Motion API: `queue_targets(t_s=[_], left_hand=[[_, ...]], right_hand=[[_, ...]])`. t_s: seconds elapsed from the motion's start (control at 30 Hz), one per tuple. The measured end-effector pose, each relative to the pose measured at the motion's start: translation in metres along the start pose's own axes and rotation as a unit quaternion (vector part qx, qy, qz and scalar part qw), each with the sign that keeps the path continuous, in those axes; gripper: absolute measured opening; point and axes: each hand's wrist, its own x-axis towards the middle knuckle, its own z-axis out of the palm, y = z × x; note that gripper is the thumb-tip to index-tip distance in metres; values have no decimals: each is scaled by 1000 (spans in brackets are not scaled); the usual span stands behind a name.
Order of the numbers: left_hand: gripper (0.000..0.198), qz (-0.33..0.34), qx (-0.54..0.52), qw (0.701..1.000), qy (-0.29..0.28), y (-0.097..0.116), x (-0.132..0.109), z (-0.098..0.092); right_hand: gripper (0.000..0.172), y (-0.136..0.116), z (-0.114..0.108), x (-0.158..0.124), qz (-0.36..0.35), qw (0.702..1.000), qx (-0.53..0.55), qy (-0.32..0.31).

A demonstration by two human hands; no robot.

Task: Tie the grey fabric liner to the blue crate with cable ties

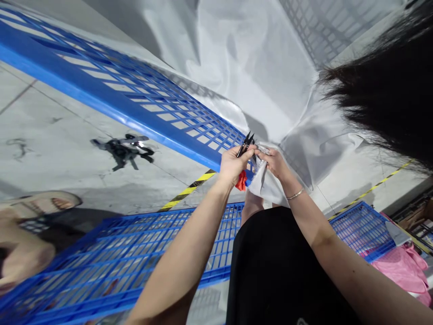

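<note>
My left hand (pixel 232 165) is closed around a pair of black thread snips (pixel 245 145), whose blades point up and away from me. My right hand (pixel 275 164), with a bracelet at its wrist, pinches the edge of a white cloth (pixel 257 181). Both hands meet at this edge, fingertips close together. A small red piece of material (pixel 241 181) shows below my left hand; whether that hand holds it I cannot tell. A large stretch of white fabric (pixel 243 58) spreads out beyond my hands, beside a blue plastic lattice panel (pixel 158 131).
Blue lattice crates (pixel 152 262) stand close below my arms. Dark tangled objects (pixel 125 149) lie on the concrete floor. Another person's dark hair (pixel 389 85) hangs at the right, and a person's foot (pixel 50 203) shows at the left. Pink cloth (pixel 401 268) lies at the lower right.
</note>
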Motion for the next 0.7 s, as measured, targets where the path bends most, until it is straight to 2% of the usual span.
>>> queue_targets(t_s=[0.17,0.43,0.7], left_hand=[[15,93,131,982,102,-10,9,2],[16,114,190,955,198,-17,16,12],[14,126,217,934,254,-17,15,22]], right_hand=[[24,-4,1,-2,45,998,33,11],[23,-6,4,-3,66,995,70,25],[25,-11,7,-7,63,998,9,29]])
